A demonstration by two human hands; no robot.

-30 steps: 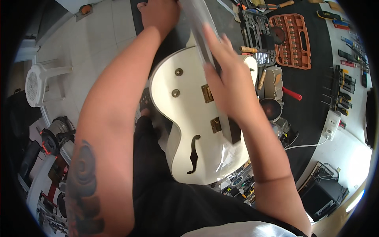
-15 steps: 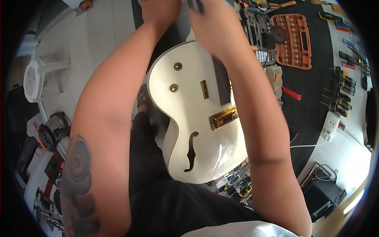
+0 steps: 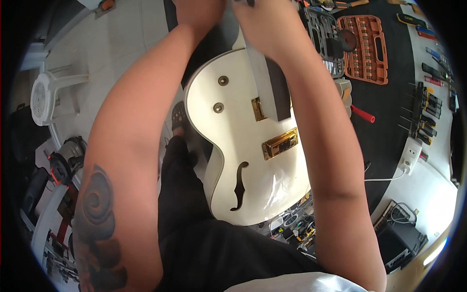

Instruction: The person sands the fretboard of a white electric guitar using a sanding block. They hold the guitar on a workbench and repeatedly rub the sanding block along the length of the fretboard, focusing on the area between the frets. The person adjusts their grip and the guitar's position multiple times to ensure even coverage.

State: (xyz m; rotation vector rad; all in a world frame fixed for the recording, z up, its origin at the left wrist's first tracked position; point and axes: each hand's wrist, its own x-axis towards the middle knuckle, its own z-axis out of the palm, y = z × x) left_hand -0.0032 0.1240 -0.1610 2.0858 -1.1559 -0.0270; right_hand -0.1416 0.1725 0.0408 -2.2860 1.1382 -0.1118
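Observation:
A cream-white electric guitar (image 3: 233, 131) lies face up before me, with a dark f-hole (image 3: 239, 187), two round knob-like fittings and a gold pickup (image 3: 280, 144). Along the line of its neck runs a long, straight grey bar (image 3: 265, 78) with a dark side face; its near end lies over the body beside another gold part. My right hand (image 3: 270, 24) is closed over the bar, its fingertips partly cut off by the upper edge. My left hand (image 3: 202, 13) is by the neck at the top, its fingers out of sight, so its grip cannot be made out.
On the black bench at right are an orange socket case (image 3: 364, 48), a grey tool case (image 3: 323, 39) and a red handle (image 3: 363, 114). Screwdrivers (image 3: 428, 109) hang along the wall near a white power socket (image 3: 412, 155). A white stool (image 3: 44, 97) stands left.
The bar has slid a little away from me along the guitar, widening the gap to the gold pickup. My right hand has moved with it. The whole view has shifted slightly.

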